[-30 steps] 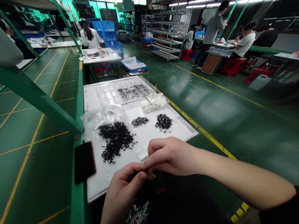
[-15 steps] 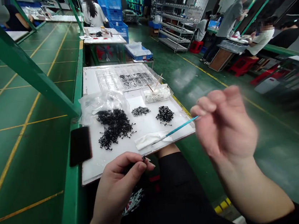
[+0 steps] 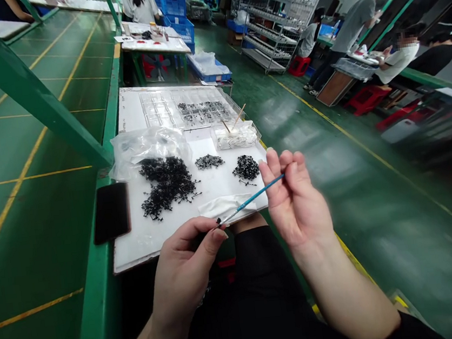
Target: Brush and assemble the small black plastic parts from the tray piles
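Our right hand (image 3: pixel 295 205) pinches a thin blue stick (image 3: pixel 254 199); its tip meets a tiny black part (image 3: pixel 218 222) pinched in our left hand (image 3: pixel 188 266), just off the near edge of the flat white board (image 3: pixel 136 245).

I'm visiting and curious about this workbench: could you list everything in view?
Board: one, white, on the green bench.
Piles of parts: three, black, on the board.
Plastic bag: one, clear, behind the biggest pile.
Compartment tray: one, clear, board's far end.
Small box: one, clear, holds wooden sticks.
Phone: one, black, left of the board.
Wipe: one, white, board's near edge.
Co-workers: several, at distant benches.
Left hand: pinches a small black part.
Right hand: holds a thin blue stick.
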### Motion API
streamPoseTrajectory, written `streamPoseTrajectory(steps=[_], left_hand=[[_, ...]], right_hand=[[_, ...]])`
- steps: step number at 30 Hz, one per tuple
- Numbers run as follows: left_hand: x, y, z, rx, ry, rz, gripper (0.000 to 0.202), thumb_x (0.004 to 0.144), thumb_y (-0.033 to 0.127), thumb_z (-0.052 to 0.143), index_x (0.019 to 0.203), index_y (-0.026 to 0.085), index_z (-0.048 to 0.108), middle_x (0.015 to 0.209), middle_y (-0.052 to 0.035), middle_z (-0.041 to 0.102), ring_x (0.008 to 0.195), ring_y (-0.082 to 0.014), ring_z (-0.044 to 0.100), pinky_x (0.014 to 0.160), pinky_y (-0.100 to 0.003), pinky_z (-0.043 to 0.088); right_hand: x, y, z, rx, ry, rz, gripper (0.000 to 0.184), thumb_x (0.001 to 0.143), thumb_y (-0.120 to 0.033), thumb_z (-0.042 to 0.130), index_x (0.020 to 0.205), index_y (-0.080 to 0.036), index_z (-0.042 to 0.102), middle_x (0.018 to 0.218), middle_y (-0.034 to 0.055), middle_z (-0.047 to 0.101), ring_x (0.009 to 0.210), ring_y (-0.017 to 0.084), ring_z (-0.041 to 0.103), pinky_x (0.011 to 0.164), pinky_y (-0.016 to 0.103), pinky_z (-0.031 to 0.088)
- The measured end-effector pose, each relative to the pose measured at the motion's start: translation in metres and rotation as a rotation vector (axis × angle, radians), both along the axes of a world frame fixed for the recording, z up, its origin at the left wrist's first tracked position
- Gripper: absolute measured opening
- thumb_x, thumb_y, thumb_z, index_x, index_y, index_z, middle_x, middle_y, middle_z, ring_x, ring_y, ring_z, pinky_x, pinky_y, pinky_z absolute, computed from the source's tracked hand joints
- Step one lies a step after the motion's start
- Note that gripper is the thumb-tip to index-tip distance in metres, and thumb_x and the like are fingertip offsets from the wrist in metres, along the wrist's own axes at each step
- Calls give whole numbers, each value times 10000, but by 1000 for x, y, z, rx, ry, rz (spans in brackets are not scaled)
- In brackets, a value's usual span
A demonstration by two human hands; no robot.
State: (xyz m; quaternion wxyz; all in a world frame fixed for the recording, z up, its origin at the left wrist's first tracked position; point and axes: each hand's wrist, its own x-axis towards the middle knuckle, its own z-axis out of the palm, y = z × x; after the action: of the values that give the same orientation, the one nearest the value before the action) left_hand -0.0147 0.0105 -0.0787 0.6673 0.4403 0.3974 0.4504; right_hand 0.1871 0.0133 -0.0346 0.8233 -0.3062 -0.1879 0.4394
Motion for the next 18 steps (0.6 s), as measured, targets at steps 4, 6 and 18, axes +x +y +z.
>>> streamPoseTrajectory(steps=[4,6,18], left_hand=[[-1,-2,2,1,15,49,215,865,383,896,986,231,805,855,-4,773,645,-115,578,589,-229,445],[-1,-2,3,6,5,57,209,864,377,897,979,227,807,859,-6,767,638,-116,575,573,-234,434],[-8,-4,4,39,13,74,140,884,345,882,960,256,807,898,4,742,734,-130,618,613,-222,462]], right_hand=[[-1,4,-3,2,37,18,206,1030,-94,604,979,-256,721,1029,-59,815,1154,131,770,1064,388,647],[-2,5,-4,-7,29,17,188,1022,-101,618,982,-258,713,1033,-59,810,1163,134,766,1093,409,629],[12,13,3,12,-23,-49,248,1031,-69,557,945,-252,701,1021,-57,802,1118,129,777,1083,411,637]])
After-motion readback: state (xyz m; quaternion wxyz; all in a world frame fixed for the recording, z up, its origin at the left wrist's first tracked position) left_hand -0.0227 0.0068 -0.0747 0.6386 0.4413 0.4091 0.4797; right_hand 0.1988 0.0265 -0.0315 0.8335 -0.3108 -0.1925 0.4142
